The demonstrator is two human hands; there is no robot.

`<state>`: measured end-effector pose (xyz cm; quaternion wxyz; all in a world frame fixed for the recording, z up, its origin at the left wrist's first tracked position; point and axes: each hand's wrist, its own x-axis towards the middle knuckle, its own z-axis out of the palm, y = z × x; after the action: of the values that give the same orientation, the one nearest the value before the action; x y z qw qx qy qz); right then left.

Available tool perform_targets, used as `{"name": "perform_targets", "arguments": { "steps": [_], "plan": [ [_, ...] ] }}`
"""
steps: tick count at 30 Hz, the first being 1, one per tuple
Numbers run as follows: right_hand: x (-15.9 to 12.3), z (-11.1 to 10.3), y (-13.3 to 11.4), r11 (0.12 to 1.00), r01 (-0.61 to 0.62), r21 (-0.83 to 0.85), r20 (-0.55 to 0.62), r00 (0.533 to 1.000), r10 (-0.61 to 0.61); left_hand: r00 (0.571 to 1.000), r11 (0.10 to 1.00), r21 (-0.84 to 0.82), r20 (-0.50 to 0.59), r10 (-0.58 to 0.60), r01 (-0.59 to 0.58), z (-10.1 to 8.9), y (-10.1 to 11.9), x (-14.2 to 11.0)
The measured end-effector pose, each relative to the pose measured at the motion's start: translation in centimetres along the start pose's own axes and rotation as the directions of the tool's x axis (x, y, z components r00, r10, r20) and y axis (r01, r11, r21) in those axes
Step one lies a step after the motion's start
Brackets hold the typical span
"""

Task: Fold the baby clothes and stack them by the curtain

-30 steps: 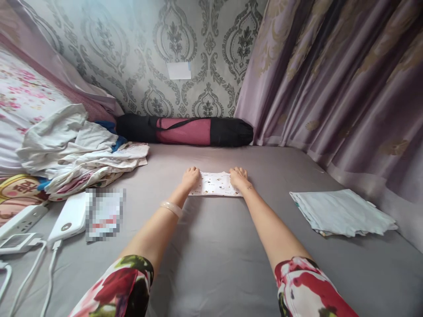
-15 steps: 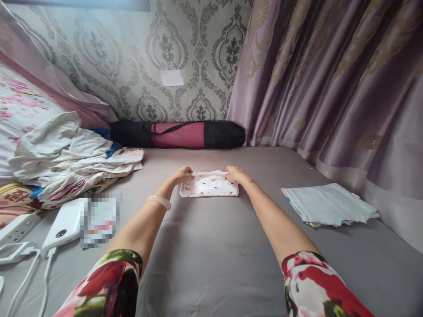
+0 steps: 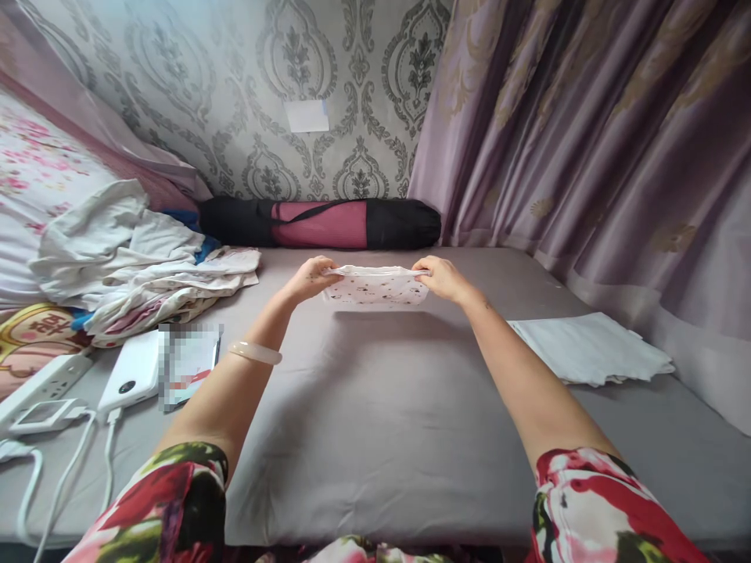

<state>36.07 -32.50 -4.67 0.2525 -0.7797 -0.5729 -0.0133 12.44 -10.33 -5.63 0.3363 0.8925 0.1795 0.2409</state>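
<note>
A folded white cloth (image 3: 375,291) with a small scattered print hangs just above the grey bed sheet, its shadow falling below it. At its upper left corner, my left hand (image 3: 314,279) pinches the edge between thumb and fingers. My right hand (image 3: 441,277) grips the upper right corner the same way. The top edge is drawn fairly straight between both hands. Whether it is a garment or a plain cloth I cannot tell.
A stack of folded pale cloths (image 3: 592,349) lies on the right. To the left are a heap of clothes (image 3: 123,258), a power bank (image 3: 132,371), a power strip (image 3: 50,383) and cables. A black and pink rolled bag (image 3: 320,224) lies along the wall.
Both hands have lifted the folded cloth off the sheet. It lay flat before and now hangs from its top edge. The view has tilted slightly downward.
</note>
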Motion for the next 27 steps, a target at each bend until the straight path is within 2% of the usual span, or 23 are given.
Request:
{"name": "perform_targets", "arguments": {
  "steps": [2, 5, 12, 17, 22, 25, 27],
  "plan": [
    [-1.1, 0.7, 0.1, 0.994, 0.074, -0.078, -0.076, 0.994, -0.08, 0.994, 0.992, 0.071, -0.028, 0.106, -0.103, 0.5, -0.2, -0.8],
    [-3.5, 1.9, 0.0, 0.973, 0.164, -0.164, -0.091, 0.979, -0.18, 0.985, 0.973, 0.152, 0.028, 0.169, -0.172, 1.4, -0.4, -2.9],
    [-9.8, 3.7, -1.4, 0.929, 0.258, -0.264, 0.044, 0.966, -0.256, 0.936, 0.91, 0.241, 0.185, 0.298, -0.338, 3.4, -1.6, -8.6],
    [-12.0, 4.5, -1.9, 0.908, 0.299, -0.294, 0.173, 0.951, -0.257, 0.91, 0.866, 0.35, 0.338, 0.239, -0.357, 4.4, -2.1, -11.0],
    [-12.6, 4.2, -2.2, 0.911, 0.324, -0.256, 0.261, 0.93, -0.258, 0.897, 0.835, 0.418, 0.402, 0.183, -0.358, 4.0, -1.4, -12.0],
    [-12.1, 4.2, -2.9, 0.928, 0.267, -0.259, 0.247, 0.947, -0.204, 0.893, 0.836, 0.434, 0.428, 0.137, -0.337, 3.8, -0.5, -11.8],
    [-11.2, 4.8, -3.6, 0.947, 0.198, -0.252, 0.193, 0.969, -0.151, 0.916, 0.833, 0.477, 0.393, 0.081, -0.279, 4.2, 0.3, -11.3]
  ]
}}
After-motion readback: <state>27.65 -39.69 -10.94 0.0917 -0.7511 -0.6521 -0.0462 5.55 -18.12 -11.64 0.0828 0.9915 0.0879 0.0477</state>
